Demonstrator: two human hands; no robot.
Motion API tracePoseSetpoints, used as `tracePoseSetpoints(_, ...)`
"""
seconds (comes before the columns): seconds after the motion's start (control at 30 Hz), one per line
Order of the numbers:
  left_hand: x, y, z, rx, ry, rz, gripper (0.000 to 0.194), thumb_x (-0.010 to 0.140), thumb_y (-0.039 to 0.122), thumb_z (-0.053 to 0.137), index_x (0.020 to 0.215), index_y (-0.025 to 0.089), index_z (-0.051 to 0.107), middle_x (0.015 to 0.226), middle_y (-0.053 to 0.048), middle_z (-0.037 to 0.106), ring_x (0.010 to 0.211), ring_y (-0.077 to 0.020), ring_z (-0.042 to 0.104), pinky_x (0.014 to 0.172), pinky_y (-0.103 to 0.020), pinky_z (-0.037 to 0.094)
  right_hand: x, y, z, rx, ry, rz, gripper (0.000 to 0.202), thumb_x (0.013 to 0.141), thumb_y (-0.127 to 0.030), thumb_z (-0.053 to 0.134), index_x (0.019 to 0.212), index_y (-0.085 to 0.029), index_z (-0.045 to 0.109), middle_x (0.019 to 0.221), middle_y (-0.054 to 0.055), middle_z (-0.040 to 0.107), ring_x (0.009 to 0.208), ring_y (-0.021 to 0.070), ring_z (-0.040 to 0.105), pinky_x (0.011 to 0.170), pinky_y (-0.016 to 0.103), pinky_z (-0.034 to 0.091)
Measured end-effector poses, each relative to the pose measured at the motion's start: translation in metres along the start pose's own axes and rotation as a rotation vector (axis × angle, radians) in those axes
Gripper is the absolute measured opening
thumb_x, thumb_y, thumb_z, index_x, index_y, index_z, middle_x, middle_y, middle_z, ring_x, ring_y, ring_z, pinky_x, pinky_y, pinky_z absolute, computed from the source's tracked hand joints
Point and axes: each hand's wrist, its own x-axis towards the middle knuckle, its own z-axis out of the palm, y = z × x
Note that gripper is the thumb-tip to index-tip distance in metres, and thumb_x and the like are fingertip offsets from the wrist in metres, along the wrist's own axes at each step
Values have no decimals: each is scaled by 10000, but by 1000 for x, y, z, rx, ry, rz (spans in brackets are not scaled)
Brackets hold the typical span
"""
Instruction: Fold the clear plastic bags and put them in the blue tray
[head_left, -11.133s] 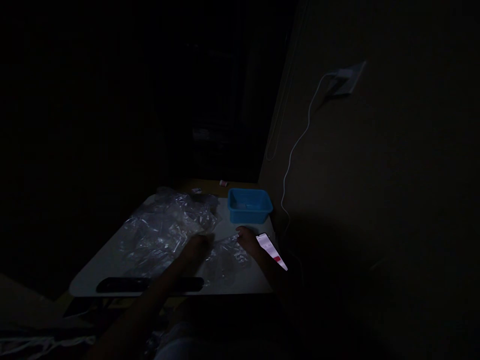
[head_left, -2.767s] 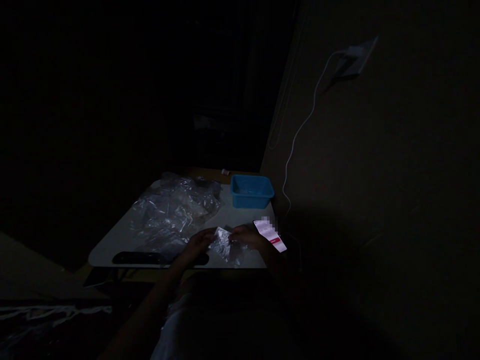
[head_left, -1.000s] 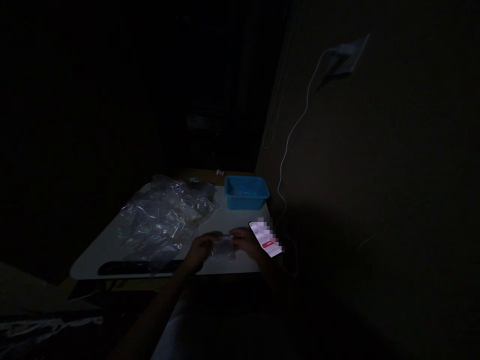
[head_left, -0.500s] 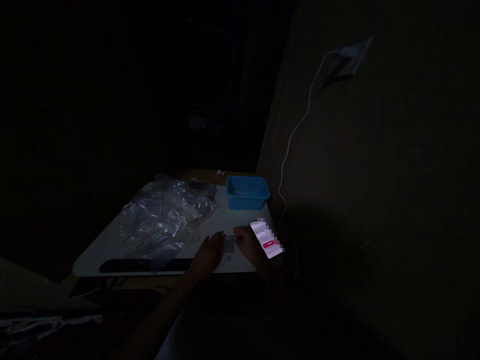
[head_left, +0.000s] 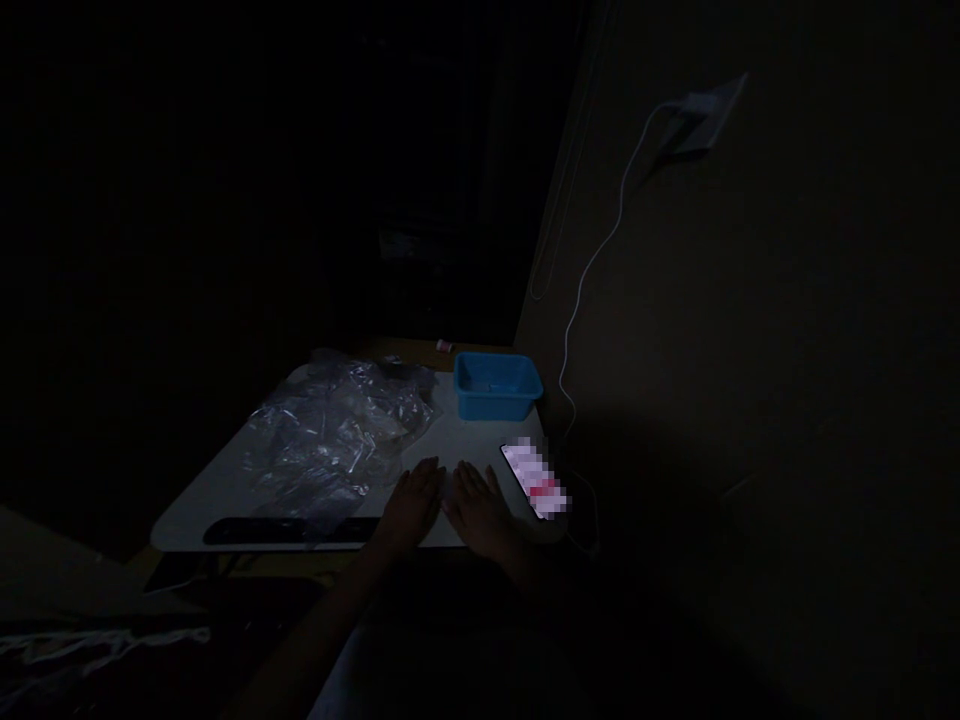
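Two hands are laid side by side near the front edge of a white bench [head_left: 465, 437], palms down and fingers pointed away from the body. The left hand [head_left: 409, 508] is spread flat, its fingers straightened and kept close together, and is not closed around anything. The right hand [head_left: 480, 512] is flattened likewise, with its outermost finger set a little apart from the rest. What looks like a scrap [head_left: 448, 486] of clear plastic is faintly shown in the narrow gap between them — how much of it is covered by the palms cannot be told.

Much of the bench's left half is covered by a crumpled heap [head_left: 337, 430] of clear plastic, by which a dark slot [head_left: 292, 530] along the front edge is partly overlapped. At the far right corner a blue tub [head_left: 495, 406] is placed upright; its contents are too dim to be named. Just beside the right hand a phone [head_left: 520, 468] is set down at a slant, its screen lit and partly pixelated. On the right, a white cable [head_left: 592, 262] is hung from a socket [head_left: 709, 115] on the dark wall [head_left: 750, 330].
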Motion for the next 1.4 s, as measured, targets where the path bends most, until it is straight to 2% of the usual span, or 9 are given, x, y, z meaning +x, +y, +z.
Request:
tracePoseSetpoints(0.2,2,-1,-10,77,5,-73,454,790,157,353,1234,111,429,1303,-148,412,1198,-270,367,960,-456,297,-1,0,0,-24,-15,19,625,855,-481,269,1319,-63,274,1380,163,242,1298,238,127,1030,490,-14)
tracePoseSetpoints(0.37,-1,17,-7,-5,-65,108,472,877,317,241,1315,153,300,1364,-98,329,1257,-205,276,1020,-414,204,-2,-2,0,-24,-37,20,666,800,-438,390,1342,-88,227,1391,153,221,1298,266,108,1018,511,-36)
tracePoseSetpoints(0.43,-3,22,-1,-8,-94,126,488,884,351,201,1317,144,295,1369,-103,315,1266,-201,256,1028,-413,170,-2,-3,-1,-29,-41,20,677,782,-406,420,1349,-102,211,1396,141,218,1299,274,96,1017,513,-31)
tracePoseSetpoints(0.67,-7,18,10,36,-100,72,492,886,350,172,1294,135,346,1360,-123,325,1276,-217,228,1024,-435,132,-1,-4,-1,-34,-52,44,663,785,-428,398,1338,-94,246,1386,149,242,1298,274,99,1015,511,-34)
tracePoseSetpoints(0.8,-8,12,4,74,-114,15,478,880,346,187,1285,161,363,1357,-112,335,1268,-221,250,1013,-467,132,-1,-3,1,-30,-39,45,682,796,-478,362,1326,-64,259,1383,174,237,1298,266,108,1017,500,-26)
tracePoseSetpoints(1.07,-7,9,-8,101,-128,-78,482,843,260,247,1294,116,338,1363,-131,303,1260,-243,268,983,-531,169,-2,0,4,-12,-7,36,694,807,-500,339,1323,-44,256,1384,184,216,1297,262,117,1019,497,-17)
tracePoseSetpoints(1.23,-6,10,-7,120,-119,-75,488,824,231,262,1290,112,346,1354,-132,321,1244,-253,298,970,-547,194,0,3,2,51,-51,19,620,798,-378,406,1319,-70,273,1389,140,240,1294,224,148,1039,455,57)
tracePoseSetpoints(1.33,-6,14,-9,153,-116,-86,478,830,226,249,1283,122,361,1350,-127,331,1242,-249,302,974,-542,193,0,-3,2,34,-13,23,581,809,-277,392,1334,-81,238,1394,114,244,1298,203,131,1048,430,72)
tracePoseSetpoints(1.4,-6,16,-10,184,-131,-97,478,827,218,251,1283,123,361,1355,-123,326,1249,-246,291,979,-537,189,0,-10,2,3,19,29,553,842,-289,341,1338,-73,223,1399,118,229,1302,207,106,1048,439,52)
